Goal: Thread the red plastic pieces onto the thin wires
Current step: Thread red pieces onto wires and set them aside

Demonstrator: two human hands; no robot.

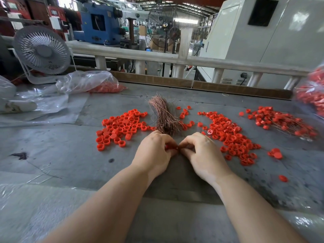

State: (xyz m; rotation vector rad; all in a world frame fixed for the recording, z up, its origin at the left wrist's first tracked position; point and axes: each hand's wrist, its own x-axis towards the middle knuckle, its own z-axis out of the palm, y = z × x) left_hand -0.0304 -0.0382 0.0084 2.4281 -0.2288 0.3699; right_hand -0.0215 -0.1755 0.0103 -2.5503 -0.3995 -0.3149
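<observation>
A bundle of thin copper wires (162, 114) lies on the grey table (70, 155) just beyond my hands. Left of it sits a heap of red plastic caps (121, 126). To the right spreads a bigger heap of red plastic pieces (229, 135). Far right lies a pile of red pieces with wires through them (282, 122). My left hand (154, 151) pinches a red piece (169, 146) at table centre. My right hand (201, 153) meets it fingertip to fingertip, fingers curled in a pinch; what it holds is hidden.
A white desk fan (42, 51) stands at the back left beside a clear plastic bag of red pieces (94, 84). Another bag of red pieces (312, 92) sits at the far right edge. Plastic sheeting (43, 106) covers the left. A single red cap (283, 178) lies near right.
</observation>
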